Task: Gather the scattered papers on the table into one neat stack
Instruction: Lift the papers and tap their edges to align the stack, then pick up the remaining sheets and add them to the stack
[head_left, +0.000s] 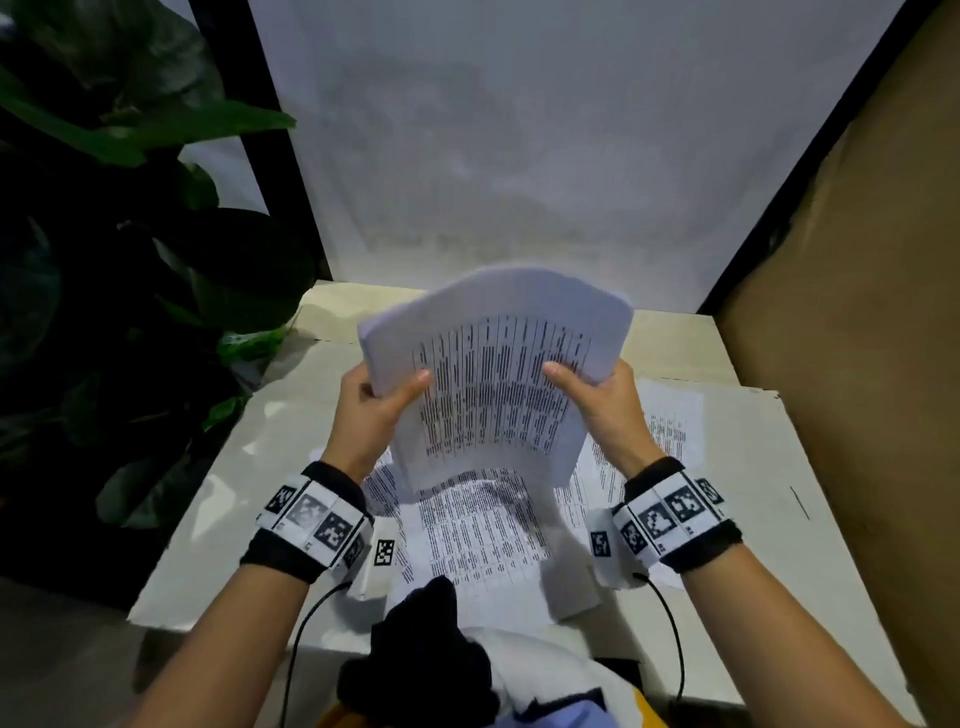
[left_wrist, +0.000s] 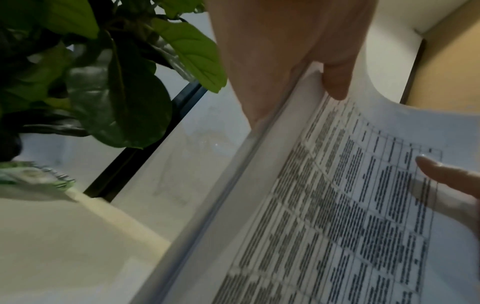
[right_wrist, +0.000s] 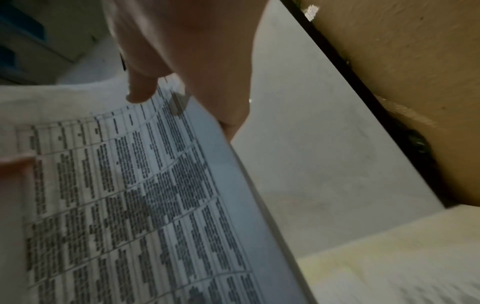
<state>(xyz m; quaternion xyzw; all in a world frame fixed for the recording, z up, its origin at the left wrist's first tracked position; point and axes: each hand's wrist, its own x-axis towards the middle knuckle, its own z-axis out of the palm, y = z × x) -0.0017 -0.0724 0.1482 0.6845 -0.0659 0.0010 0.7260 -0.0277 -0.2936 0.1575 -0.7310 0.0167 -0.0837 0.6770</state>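
A thick sheaf of printed papers (head_left: 493, 374) stands upright above the table, bowed toward me, its printed table facing me. My left hand (head_left: 376, 402) grips its left edge, thumb on the front. My right hand (head_left: 597, 395) grips its right edge the same way. The left wrist view shows the sheaf (left_wrist: 324, 205) edge-on with my left hand (left_wrist: 298, 67) pinching it; the right wrist view shows the papers (right_wrist: 130, 195) under my right hand (right_wrist: 187, 72). More printed sheets (head_left: 483, 540) lie flat on the table beneath, one (head_left: 670, 415) at the right.
The white table (head_left: 260, 467) ends near my body. A leafy plant (head_left: 130, 260) crowds the left side. A brown cardboard wall (head_left: 857, 364) rises on the right and a pale panel (head_left: 519, 156) stands behind. Cables hang from both wristbands.
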